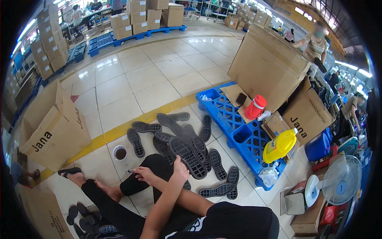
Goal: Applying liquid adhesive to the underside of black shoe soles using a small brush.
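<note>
My forearms cross over my lap. My left hand (181, 169) is closed on the edge of a black shoe sole (190, 156), its gridded face turned up. My right hand (145, 175), reaching to the left, pinches a small brush-like thing (130, 171), too small to make out fully. Just beyond it on the floor stands a white cup (119, 152) with dark brown liquid inside. Around the held sole lie several more black soles, among them a single sole (136, 142) near the cup and another sole (217, 164) to the right. Some overlap in a heap.
A blue plastic pallet (223, 104) at the right bears a red jug (255, 106), a yellow bottle (280, 145) and a large carton (268, 65). An open carton (59, 127) stands left. Dark footwear pieces (89, 221) lie lower left. A fan (341, 181) stands right; people work beyond.
</note>
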Demonstrator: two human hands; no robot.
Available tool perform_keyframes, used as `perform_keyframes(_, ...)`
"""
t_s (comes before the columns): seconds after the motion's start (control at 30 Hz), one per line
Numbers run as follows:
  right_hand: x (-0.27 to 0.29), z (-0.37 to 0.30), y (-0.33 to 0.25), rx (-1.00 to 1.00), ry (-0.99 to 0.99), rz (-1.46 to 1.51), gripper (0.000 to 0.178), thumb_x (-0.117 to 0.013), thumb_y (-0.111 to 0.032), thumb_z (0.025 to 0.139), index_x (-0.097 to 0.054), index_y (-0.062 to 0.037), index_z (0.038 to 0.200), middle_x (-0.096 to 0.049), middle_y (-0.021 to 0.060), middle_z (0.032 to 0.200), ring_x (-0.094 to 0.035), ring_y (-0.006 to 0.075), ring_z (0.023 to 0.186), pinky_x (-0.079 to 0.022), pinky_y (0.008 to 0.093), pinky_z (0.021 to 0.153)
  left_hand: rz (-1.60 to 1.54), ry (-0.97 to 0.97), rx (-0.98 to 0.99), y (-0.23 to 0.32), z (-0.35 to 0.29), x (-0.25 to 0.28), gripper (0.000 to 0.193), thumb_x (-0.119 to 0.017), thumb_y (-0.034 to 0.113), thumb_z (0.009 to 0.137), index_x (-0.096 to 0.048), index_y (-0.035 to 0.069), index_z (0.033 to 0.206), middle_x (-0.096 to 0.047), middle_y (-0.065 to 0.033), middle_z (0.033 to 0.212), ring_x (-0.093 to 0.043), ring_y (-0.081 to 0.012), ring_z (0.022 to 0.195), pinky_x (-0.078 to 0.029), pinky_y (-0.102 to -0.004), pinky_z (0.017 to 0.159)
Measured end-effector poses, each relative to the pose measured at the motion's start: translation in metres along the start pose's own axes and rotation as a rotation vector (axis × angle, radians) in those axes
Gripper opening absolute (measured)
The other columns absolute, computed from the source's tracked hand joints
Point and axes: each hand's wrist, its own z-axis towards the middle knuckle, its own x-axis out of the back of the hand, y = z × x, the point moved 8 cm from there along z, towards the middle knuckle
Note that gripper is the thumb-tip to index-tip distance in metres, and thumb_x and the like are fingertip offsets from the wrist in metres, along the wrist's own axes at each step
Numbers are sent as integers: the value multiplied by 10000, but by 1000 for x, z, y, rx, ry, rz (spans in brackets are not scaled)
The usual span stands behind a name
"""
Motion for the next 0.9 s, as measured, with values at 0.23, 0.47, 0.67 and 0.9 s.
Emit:
perform_keyframes(0.23,12,21,17,-29,4,94,126,-652,-249,879,-623,-127,894,-635,-3,793,-570,104,632,-453,256,542,-2,159,-74,6,28,19,610,-310,516,984,-420,59,1372,-442,-125,1417,-406,-324,1298,-274,-467,1105)
perform_keyframes(0.47,14,16,-10,-76,-40,273,89,-602,-216,908,-607,-132,936,-642,-1,878,-590,133,727,-485,272,655,11,263,20,11,54,16,587,-336,522,975,-471,56,1306,-505,-148,1346,-462,-333,1244,-326,-481,1068)
perform_keyframes(0.67,13,12,-1,-113,-116,404,93,-604,-212,909,-614,-142,969,-644,-10,935,-574,139,793,-472,304,712,236,400,38,13,64,57,692,-356,620,930,-416,91,1372,-406,-143,1441,-327,-313,1353,-244,-490,1088)
perform_keyframes(0.9,8,12,2,-18,56,143,122,-607,-202,894,-581,-89,932,-643,52,862,-588,142,710,-484,302,640,444,56,-375,45,-29,20,611,-493,419,943,-341,77,1426,-458,-119,1407,-408,-252,1311,-228,-414,1104)
